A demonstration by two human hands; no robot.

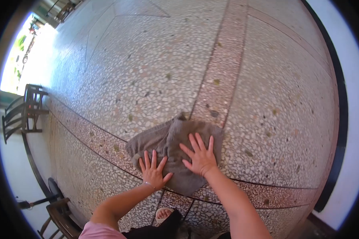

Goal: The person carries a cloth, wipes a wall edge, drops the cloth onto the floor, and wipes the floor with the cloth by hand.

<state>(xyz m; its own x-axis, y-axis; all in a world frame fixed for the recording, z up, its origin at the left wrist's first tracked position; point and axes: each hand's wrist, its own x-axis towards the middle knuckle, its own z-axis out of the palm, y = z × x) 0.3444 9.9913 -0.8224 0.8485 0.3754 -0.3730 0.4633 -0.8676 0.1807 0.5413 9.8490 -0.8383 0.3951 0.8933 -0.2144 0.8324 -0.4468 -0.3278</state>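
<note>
A grey-brown cloth (179,175) lies spread on the speckled stone floor (159,75), with a fold running down its middle and uneven edges. My left hand (152,172) presses flat on the cloth's left part, fingers spread, a thin bracelet at the wrist. On the right part rests my right hand (201,156), also flat with fingers apart. Both palms touch the cloth, and neither hand grips it. Beneath the hands, the floor under the cloth is hidden.
Dark wooden chairs (32,107) stand by the left wall, with another chair (64,215) at lower left. A bright doorway (28,51) opens at upper left. The white wall (353,119) with a dark baseboard runs along the right. My sandalled foot (162,214) is just below the cloth.
</note>
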